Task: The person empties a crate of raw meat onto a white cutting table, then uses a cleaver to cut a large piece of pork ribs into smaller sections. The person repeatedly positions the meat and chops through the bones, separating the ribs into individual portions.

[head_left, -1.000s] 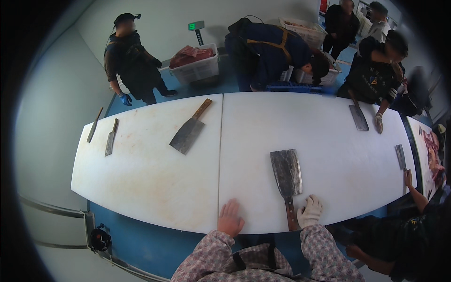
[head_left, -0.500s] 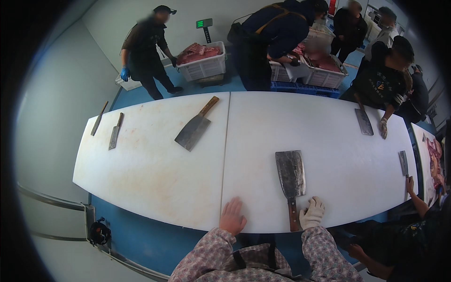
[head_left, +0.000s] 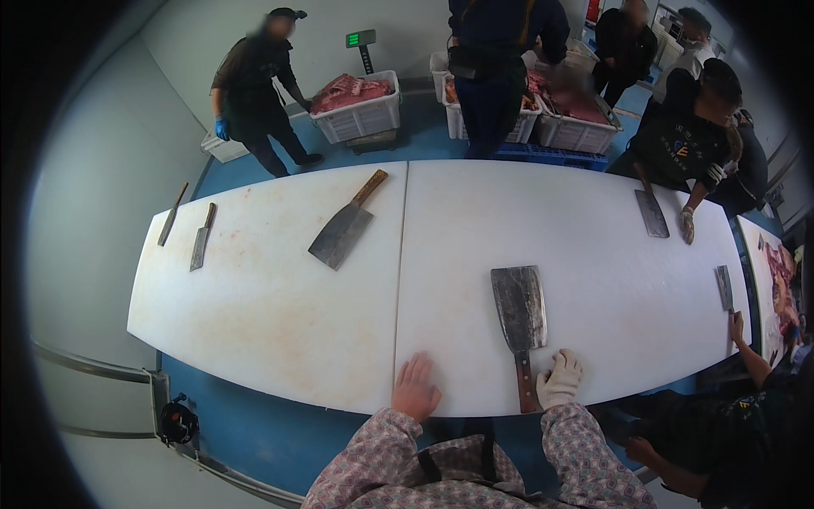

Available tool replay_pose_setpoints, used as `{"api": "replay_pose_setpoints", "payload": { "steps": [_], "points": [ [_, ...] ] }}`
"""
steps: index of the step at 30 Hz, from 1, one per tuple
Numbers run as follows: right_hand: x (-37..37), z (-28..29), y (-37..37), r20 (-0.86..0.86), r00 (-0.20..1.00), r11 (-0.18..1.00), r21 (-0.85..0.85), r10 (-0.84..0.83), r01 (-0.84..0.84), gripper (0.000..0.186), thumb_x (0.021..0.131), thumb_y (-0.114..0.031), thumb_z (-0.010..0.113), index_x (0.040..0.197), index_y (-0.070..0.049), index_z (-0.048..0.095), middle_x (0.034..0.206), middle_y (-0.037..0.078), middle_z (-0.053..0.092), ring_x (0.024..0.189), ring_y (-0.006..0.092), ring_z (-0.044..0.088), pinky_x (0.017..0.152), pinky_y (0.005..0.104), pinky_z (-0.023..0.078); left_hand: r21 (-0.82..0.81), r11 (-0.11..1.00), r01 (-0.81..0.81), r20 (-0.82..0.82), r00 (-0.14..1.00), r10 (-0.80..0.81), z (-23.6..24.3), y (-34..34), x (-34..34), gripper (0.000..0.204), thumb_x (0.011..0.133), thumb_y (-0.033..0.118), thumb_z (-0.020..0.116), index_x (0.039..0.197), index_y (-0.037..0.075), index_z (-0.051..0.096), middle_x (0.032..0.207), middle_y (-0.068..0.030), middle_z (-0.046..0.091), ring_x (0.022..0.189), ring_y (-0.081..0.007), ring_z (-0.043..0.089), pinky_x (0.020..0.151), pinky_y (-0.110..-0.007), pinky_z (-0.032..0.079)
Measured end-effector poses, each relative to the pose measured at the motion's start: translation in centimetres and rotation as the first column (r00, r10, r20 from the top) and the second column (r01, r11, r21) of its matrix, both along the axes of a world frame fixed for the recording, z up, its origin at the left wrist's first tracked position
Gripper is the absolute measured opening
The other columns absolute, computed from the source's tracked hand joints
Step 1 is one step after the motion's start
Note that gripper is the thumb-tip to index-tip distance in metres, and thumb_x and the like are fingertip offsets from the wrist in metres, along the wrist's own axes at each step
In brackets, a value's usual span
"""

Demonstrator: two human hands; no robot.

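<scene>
My bare left hand (head_left: 415, 388) rests on the near edge of a white cutting table (head_left: 322, 356), close to the seam between its two boards. Its fingers lie stretched out and hold nothing. In a white knit glove, my right hand (head_left: 561, 380) lies on the board with its fingers loosely bent and nothing in them. Just left of it, without contact, is a large cleaver (head_left: 521, 310) with a dark blade pointing away and a brown riveted handle (head_left: 526, 386) toward me. Another broad cleaver (head_left: 342, 237) lies farther off, left of the seam.
Two narrower knives (head_left: 173, 215) (head_left: 203, 237) lie at the far left. A cleaver (head_left: 652, 212) is beside a co-worker's gloved hand (head_left: 688, 226); another co-worker's hand (head_left: 736, 327) touches a cleaver (head_left: 723, 287) at right. Meat-filled crates (head_left: 360, 117) stand beyond; a metal rail (head_left: 93, 362) runs left.
The co-worker bending over the crates beyond the table has straightened up and shifted. The whole view has moved slightly. My hands and the cleavers keep their places on the table.
</scene>
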State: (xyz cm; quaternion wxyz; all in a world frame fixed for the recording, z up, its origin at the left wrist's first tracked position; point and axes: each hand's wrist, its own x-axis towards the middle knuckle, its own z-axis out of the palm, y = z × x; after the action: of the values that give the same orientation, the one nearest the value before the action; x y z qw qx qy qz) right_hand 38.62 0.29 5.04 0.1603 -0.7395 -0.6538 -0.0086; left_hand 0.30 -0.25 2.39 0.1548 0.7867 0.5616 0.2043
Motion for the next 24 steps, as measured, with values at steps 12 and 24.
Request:
{"api": "replay_pose_setpoints", "payload": {
  "steps": [12, 24],
  "points": [
    [0.03, 0.03, 0.05, -0.027, 1.0, 0.999, -0.042, -0.016, 0.014, 0.053, 0.076, -0.013, 0.079, 0.126, -0.003, 0.066, 0.142, 0.019, 0.062, 0.13, 0.0424, 0.059, 0.115, 0.0573, 0.045, -0.029, 0.999, 0.012, -0.001, 1.0, -0.012, -0.34, -0.1, -0.12, 0.074, 0.094, 0.021, 0.07, 0.16, -0.002, 0.045, 0.175, -0.0235, 0.038, 0.163, -0.0409, 0.036, 0.135, -0.057, 0.028],
    [-0.15, 0.15, 0.14, -0.011, 1.0, 0.999, -0.042, -0.027, 0.026, 0.054, 0.076, -0.013, 0.079, 0.127, -0.003, 0.067, 0.141, 0.018, 0.062, 0.128, 0.0419, 0.059, 0.114, 0.0572, 0.045, -0.028, 1.0, -0.001, -0.016, 1.0, 0.001, -0.23, 0.01, -0.03, 0.072, 0.093, 0.021, 0.069, 0.158, -0.002, 0.047, 0.174, -0.0229, 0.04, 0.163, -0.0401, 0.037, 0.135, -0.057, 0.029]
  ]
}}
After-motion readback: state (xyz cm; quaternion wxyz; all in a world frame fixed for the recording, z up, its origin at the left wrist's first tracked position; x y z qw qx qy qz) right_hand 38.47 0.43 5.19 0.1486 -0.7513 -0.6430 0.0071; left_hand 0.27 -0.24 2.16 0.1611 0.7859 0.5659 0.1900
